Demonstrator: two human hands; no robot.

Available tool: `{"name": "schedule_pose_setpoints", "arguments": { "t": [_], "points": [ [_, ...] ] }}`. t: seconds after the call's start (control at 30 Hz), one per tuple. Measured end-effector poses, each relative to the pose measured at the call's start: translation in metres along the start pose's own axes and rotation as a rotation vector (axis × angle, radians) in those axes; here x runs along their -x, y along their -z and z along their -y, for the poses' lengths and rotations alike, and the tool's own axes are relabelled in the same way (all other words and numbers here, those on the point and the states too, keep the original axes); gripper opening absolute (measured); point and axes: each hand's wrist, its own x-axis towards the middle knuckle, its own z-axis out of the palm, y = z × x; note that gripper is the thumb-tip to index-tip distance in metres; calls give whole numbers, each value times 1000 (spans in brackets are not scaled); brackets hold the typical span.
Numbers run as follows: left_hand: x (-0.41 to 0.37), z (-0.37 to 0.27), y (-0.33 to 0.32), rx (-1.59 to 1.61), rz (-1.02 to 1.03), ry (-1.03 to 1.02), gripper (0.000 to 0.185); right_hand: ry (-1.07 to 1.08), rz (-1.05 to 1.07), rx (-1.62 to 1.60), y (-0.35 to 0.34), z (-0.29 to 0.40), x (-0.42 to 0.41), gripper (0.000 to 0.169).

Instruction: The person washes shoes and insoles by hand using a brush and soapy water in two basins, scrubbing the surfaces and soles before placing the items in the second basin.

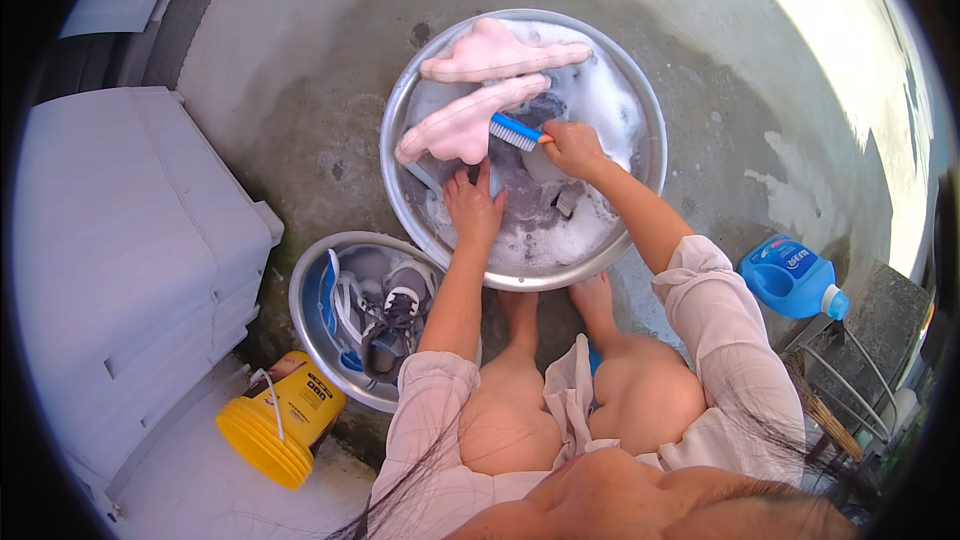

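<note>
A large round metal basin (660,142) holds soapy water with thick suds (607,105). My right hand (576,150) grips the orange end of a blue scrubbing brush (516,130), whose white bristles point down and left. Beside the bristles, a pink padded item (457,124) lies across the basin's left part; a second pink item (502,56) rests above it. My left hand (472,206) is at the lower edge of the nearer pink item, fingers partly in the water; whether it grips something there is unclear. Dark and grey things are partly hidden under the suds.
A smaller metal basin (300,315) with wet lace-up shoes (397,315) stands at lower left, near a tipped yellow bucket (300,405). A big white container (120,240) is on the left. To the right are a blue detergent bottle (787,277) and a straw broom (832,420).
</note>
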Motion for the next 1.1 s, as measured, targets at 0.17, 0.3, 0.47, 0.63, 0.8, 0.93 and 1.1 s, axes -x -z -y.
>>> {"name": "schedule_pose_setpoints", "arguments": {
  "t": [0.17,0.3,0.47,0.63,0.8,0.93,1.1],
  "points": [
    [7,-35,10,89,379,-65,68,-53,-13,72,24,17,5,12],
    [1,-76,3,199,178,-201,91,-154,-237,133,38,-15,28,11],
    [-10,-36,-37,288,230,-60,102,-57,-443,94,57,29,62,29],
    [-28,-24,-20,461,354,153,61,-117,9,161,4,44,116,49],
    [-20,-17,-39,508,-79,223,46,-189,447,258,-66,10,82,47],
    [13,-48,-14,622,-215,252,59,-426,33,-172,-62,-14,77,27],
    [65,-69,-9,1583,108,1355,46,-446,-83,-995,5,33,106,10]
  ]
}}
